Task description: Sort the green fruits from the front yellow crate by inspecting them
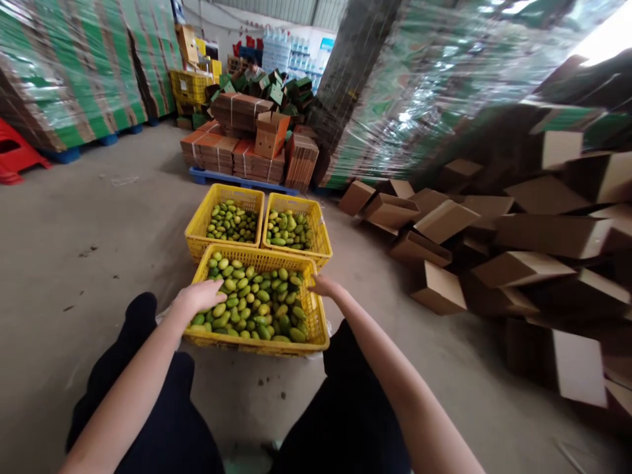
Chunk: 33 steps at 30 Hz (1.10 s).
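A yellow plastic crate [261, 346] full of small oval green-yellow fruit [261, 308], which look like mangoes, is in front of my legs. My left hand [201, 296] reaches over the crate's left rim, its fingers stretched out flat above the fruit. At the right rim is my right hand [326, 287], its fingers loosely extended at the edge and partly blurred; firm contact cannot be made out. Directly behind stand two more yellow crates, a left one [197, 238] and a right one [322, 245], both holding the same fruit.
Flattened cardboard bundles [217, 155] lie on a blue pallet [237, 182] ahead. Brown open boxes [444, 220] pile up on the right. Wrapped green stacks stand left [83, 72] and right [390, 112]. A red stool [17, 151] is at far left. A person [253, 68] is in the background.
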Motion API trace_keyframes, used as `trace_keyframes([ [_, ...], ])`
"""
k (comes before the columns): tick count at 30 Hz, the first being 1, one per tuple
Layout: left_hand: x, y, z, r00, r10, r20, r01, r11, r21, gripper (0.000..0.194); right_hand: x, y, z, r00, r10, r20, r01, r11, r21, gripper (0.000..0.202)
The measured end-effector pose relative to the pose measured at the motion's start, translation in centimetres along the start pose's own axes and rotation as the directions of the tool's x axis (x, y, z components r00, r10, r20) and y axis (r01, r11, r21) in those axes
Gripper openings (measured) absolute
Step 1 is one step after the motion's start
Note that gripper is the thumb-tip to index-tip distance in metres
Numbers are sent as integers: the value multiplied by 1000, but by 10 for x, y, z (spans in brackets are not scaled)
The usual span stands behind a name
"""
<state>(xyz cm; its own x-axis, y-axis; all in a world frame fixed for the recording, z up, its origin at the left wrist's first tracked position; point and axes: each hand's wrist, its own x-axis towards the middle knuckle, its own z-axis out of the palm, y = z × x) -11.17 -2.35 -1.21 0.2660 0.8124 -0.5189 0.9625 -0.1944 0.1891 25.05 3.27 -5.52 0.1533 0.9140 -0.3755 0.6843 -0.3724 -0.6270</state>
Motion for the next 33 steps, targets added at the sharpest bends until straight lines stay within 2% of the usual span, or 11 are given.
trace_keyframes([
  [4,1,7,0,997,34,64,-32,999,-34,67,-6,38,74,970,78,230,-53,992,-111,33],
  [7,0,9,-5,997,-2,77,4,1000,-25,67,3,50,104,945,121,305,-49,971,-234,34],
  [10,-2,5,-12,996,-64,58,65,998,-16,67,12,59,119,947,132,292,-26,940,-341,36],
  [13,-4,-3,-15,995,-94,39,95,995,-40,66,13,65,133,955,138,261,-5,892,-453,54],
  [16,-6,-10,-16,997,-80,2,80,995,-58,67,9,66,155,964,188,186,-32,779,-627,63],
  [19,-7,-9,-17,993,-114,-15,113,992,-56,65,4,67,176,972,188,140,-24,675,-738,57],
  [22,-6,0,-19,993,-114,1,114,991,-69,65,4,70,183,974,169,148,12,619,-785,54],
  [25,-5,11,-19,998,-56,27,58,995,-85,65,10,76,177,965,193,176,26,601,-799,59],
  [29,-3,20,-18,997,-47,56,51,996,-70,64,14,81,169,960,195,201,45,601,-798,57],
  [33,0,20,-14,999,-42,14,43,997,-64,62,5,82,170,965,187,181,22,633,-774,56],
])
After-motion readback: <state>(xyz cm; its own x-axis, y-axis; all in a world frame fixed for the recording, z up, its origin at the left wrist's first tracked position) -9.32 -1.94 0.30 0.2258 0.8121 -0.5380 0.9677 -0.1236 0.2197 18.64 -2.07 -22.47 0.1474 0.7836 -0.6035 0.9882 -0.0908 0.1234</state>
